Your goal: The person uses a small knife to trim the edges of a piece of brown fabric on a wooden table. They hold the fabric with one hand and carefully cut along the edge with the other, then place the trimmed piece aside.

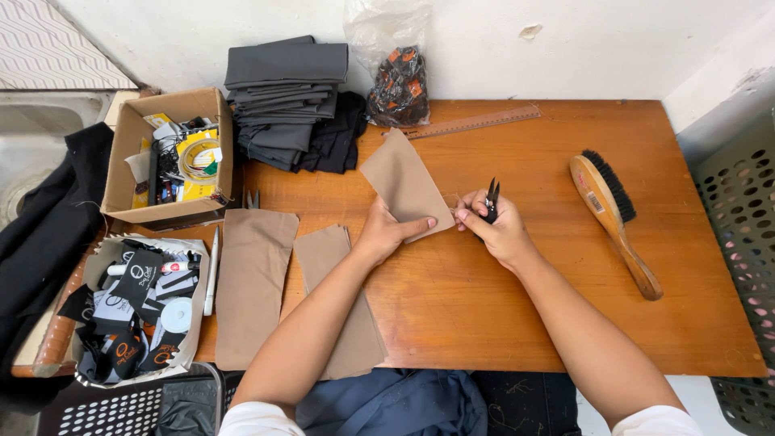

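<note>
Wooden table [565, 323] bears flat tan fabric piece [401, 179].

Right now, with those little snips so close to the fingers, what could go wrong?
The black snips in the right hand point toward the left hand pinning the tan fabric piece; a slip might nick a fingertip or cut the cloth. The wooden brush lies near the right forearm and might get knocked.
</note>
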